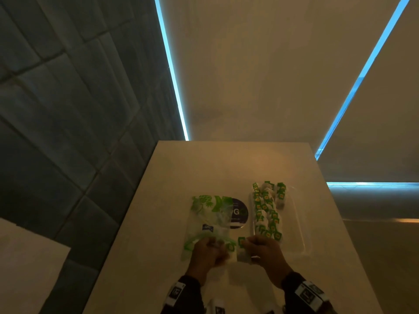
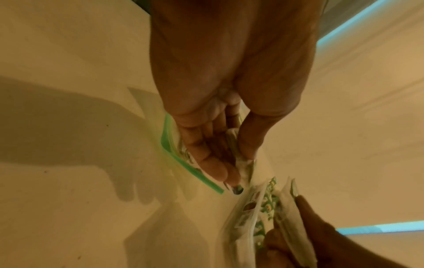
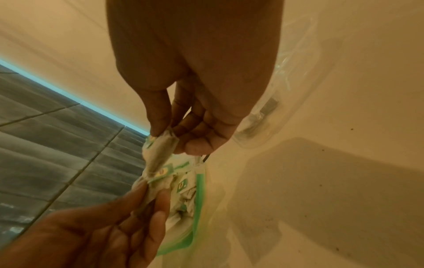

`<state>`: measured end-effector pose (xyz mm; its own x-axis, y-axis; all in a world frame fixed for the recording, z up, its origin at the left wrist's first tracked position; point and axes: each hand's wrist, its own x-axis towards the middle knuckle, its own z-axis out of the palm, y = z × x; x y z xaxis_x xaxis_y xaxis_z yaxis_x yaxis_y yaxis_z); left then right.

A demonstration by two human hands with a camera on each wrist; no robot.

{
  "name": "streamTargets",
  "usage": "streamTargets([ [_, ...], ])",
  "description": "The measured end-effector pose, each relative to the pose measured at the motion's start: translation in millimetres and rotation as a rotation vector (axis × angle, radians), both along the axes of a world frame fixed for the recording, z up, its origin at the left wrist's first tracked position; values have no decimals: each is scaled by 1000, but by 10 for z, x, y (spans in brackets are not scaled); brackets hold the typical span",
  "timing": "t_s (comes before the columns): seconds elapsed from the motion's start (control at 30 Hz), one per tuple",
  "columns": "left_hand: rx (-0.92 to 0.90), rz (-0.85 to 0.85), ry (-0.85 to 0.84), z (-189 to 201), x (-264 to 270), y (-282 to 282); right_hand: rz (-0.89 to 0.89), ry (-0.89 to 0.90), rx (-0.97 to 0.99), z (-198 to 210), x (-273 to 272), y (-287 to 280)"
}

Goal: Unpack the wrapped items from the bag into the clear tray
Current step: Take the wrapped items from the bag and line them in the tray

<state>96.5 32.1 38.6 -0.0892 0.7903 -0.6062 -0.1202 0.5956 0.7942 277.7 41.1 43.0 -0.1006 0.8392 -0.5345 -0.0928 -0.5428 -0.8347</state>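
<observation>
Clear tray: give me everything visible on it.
The clear plastic tray is shallow, oblong and see-through, with rounded corners. It lies flat on the beige table, right of the green-printed plastic bag. Rows of small white wrapped items with green labels fill its left side; the right side looks bare. Neither hand appears to touch it.

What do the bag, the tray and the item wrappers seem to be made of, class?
Bag: thin glossy plastic film, partly see-through, green print. Clear tray: stiff transparent plastic, glinting at the rim. Wrapped items: white wrap, probably paper, creased and matte, with green labels.
</observation>
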Motion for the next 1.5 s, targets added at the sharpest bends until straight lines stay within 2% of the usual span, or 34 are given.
streamTargets([
  [0.17, 0, 23, -248, 123, -38, -56, 18, 170, -55, 55, -23, -35],
  [0.27, 10, 7, -295, 167, -14, -67, 28, 211, -46, 98, -93, -24],
  [0.37, 43, -51, -232, 181, -6, -84, 7, 176, 14, 154, -157, 31],
  [0.47, 86, -94, -143, 230, -6, -99, 35, 63, 131, 170, -134, 96],
  [0.57, 108, -77, -32, 227, -10, -94, 76, -10, 188, 179, -101, 134],
  [0.67, 116, 6, 25, 204, 1, -79, 3, 42, 159, 224, -57, 150],
  [0.8, 124, 52, 12, 216, 35, -64, 29, 161, 78, 270, -75, 132],
  [1.1, 190, 19, -31, 278, 99, -65, 30, 54, 69, 148, -147, 115],
  [1.33, 239, -12, 153, 245, 139, -18, 39, 53, 100, 207, -168, 102],
  [1.5, 219, 39, 98, 280, 156, 12, 74, 33, 106, 268, -146, 80],
])
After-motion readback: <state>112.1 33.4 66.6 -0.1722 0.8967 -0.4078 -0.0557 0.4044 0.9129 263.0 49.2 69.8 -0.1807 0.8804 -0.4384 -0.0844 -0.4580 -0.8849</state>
